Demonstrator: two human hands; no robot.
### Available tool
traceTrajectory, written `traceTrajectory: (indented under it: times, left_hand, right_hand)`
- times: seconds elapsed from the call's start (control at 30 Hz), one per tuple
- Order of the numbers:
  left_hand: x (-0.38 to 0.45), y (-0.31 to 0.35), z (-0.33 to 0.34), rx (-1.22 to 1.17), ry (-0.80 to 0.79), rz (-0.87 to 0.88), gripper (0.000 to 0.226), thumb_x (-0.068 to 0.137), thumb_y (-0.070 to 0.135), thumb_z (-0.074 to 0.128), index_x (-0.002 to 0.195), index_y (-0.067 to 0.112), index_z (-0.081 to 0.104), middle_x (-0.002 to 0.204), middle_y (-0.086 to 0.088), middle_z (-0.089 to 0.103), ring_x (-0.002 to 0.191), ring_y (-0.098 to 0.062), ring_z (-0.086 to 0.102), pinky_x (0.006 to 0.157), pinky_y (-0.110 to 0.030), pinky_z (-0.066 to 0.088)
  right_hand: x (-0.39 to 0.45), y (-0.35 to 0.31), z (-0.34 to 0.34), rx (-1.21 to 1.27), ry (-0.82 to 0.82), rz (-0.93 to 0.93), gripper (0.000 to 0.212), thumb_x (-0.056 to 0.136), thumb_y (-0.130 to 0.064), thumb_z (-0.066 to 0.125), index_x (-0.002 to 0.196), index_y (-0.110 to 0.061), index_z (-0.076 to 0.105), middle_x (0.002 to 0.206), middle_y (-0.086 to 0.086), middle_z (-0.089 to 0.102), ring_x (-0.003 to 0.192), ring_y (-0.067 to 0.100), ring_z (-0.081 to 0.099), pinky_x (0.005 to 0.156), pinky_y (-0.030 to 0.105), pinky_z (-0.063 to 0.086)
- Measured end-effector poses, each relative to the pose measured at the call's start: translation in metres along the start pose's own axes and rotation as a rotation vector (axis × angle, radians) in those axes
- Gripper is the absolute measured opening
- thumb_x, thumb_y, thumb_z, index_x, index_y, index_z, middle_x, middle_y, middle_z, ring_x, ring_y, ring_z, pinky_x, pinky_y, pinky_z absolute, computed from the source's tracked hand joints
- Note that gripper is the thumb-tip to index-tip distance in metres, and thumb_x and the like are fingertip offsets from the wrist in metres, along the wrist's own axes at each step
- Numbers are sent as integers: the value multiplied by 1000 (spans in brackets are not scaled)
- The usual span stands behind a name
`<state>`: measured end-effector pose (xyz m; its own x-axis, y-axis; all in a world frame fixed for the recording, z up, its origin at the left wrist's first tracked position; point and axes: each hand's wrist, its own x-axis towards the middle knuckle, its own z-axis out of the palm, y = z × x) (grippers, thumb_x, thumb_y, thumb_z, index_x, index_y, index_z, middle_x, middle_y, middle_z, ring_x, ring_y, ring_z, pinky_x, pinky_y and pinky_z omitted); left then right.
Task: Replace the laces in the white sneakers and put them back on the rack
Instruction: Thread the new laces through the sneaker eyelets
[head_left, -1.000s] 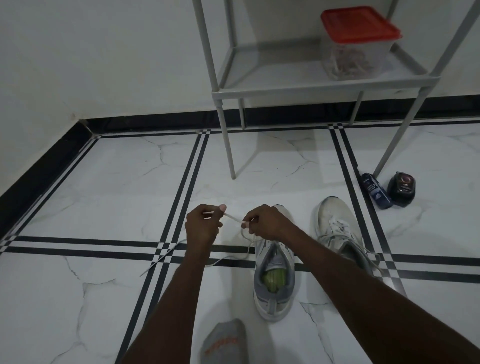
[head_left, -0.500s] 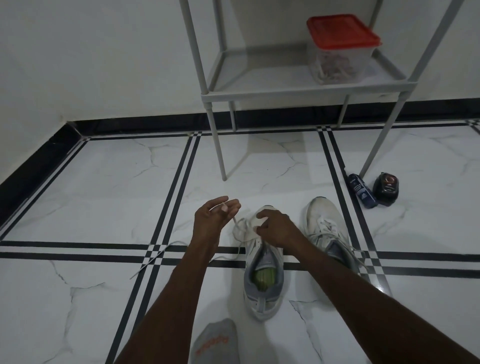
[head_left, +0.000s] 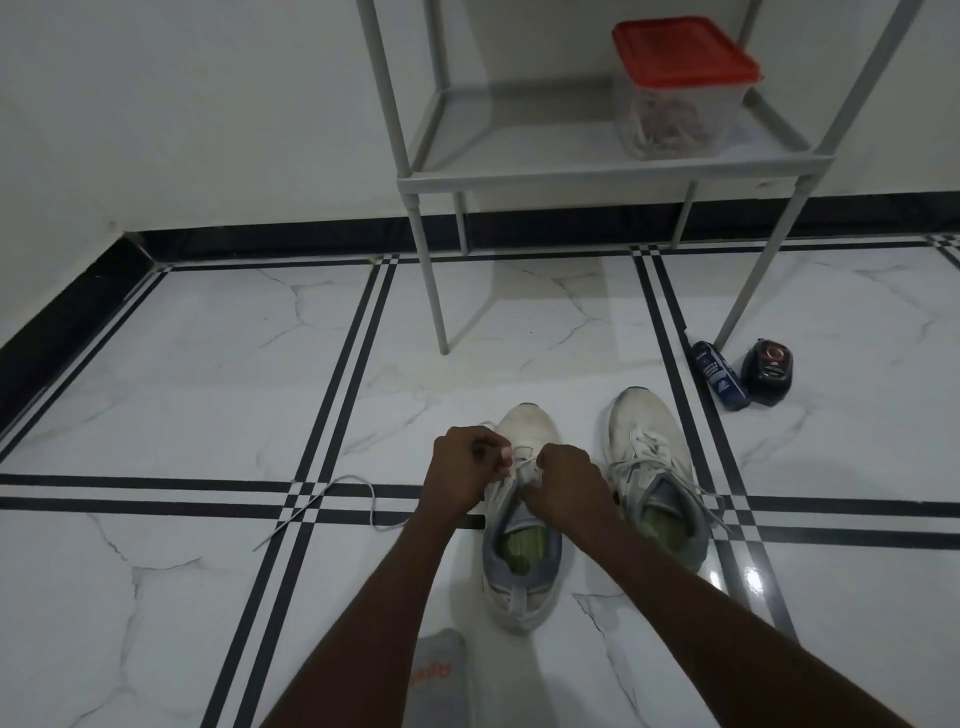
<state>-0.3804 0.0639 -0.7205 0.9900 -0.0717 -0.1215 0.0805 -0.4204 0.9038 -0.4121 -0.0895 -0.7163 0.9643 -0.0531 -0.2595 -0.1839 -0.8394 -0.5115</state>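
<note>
Both hands work low over one sneaker: the left hand (head_left: 464, 470) is curled tight, fingertips pinching the white lace (head_left: 522, 464), and the right hand (head_left: 563, 480) is curled too, gripping the same lace just beside it over the shoe's eyelets. A short stretch of lace runs taut between the two hands. One long free end of that lace trails away to the left, looping across the black tile lines on the floor (head_left: 208, 395).

Two white sneakers stand side by side on the floor, toes pointing toward the rack. The near sneaker (head_left: 524, 551) sits under the hands, its grey collar and green insole showing. The second sneaker (head_left: 649, 467) stands just to its right, laced, with loose lace ends spilling over its sides.

One grey metal rack (head_left: 597, 174) stands beyond the shoes against the wall. On its shelf sits one clear container with a red lid (head_left: 680, 83); its contents are too blurred to name. Two small items lie on the floor by the rack's right front leg: one dark blue bottle (head_left: 719, 375) lying flat and one black round tin (head_left: 768, 372) beside it. One grey sock-clad foot (head_left: 439, 680) shows at the bottom edge.
</note>
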Motion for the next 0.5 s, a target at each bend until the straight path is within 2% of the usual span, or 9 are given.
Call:
traceTrajectory:
  times: [0.1,0.2,0.27,0.33,0.4,0.5]
  left_hand:
    - [1,-7,5,121,-10,46,11,89,4,69,82,6,76,73,-7,76,65,-19,73,71,-36,62]
    - [0,-8,10,307,20,139,8,88,15,73,85,10,79,82,-4,77,72,-13,70,77,-26,56]
    - [-2,-5,14,352,15,151,10,87,15,72,84,9,80,84,-4,77,70,-9,63,75,-24,52]
    - [-3,-3,20,384,25,147,11,85,13,72,81,8,80,82,-5,76,68,-9,61,72,-27,52]
    - [-4,-5,25,403,37,139,12,84,14,71,79,8,80,79,-6,76,69,-12,64,71,-30,52]
    - [-3,-8,28,415,56,133,13,85,14,70,79,7,79,81,-7,74,75,-17,66,72,-33,52]
  right_hand:
    - [4,4,3,75,72,-8,28,86,-23,63,106,-6,72,108,9,71,99,24,65,81,31,51]
    - [10,12,-2,275,62,9,24,87,-19,66,106,-10,77,107,7,75,102,22,68,89,28,51]
    - [12,19,-3,386,31,26,20,88,-15,65,100,-9,79,98,7,77,95,21,70,89,32,55]
    - [16,25,-3,480,2,73,15,86,-13,65,88,-9,80,84,6,76,84,22,72,81,40,59]
    - [19,27,-2,582,-35,132,14,85,-12,67,84,-16,80,81,2,76,79,19,71,71,36,61]
    - [22,29,-2,690,-77,167,17,84,-10,68,80,-22,78,81,2,75,78,18,69,60,27,55]
